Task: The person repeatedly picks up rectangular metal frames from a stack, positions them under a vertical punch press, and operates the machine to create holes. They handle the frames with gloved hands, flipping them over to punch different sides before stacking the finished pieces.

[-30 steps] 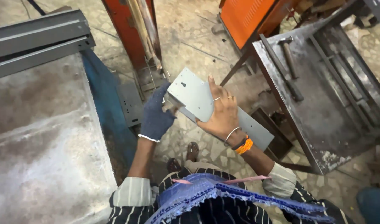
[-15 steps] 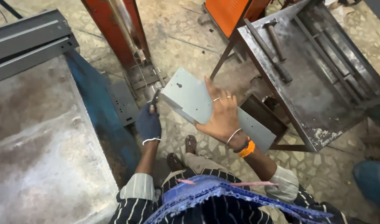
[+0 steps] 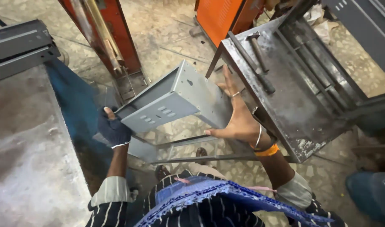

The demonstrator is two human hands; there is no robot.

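Both hands, gloved left (image 3: 112, 128) and bare right (image 3: 238, 120), hold a grey metal box (image 3: 175, 98).

The grey sheet-metal box (image 3: 175, 103), a folded rectangular housing with small slots punched in its near face and a hole or two in its broad side, hangs tilted in mid-air, its long axis running from eight o'clock up to two o'clock, open end uppermost.
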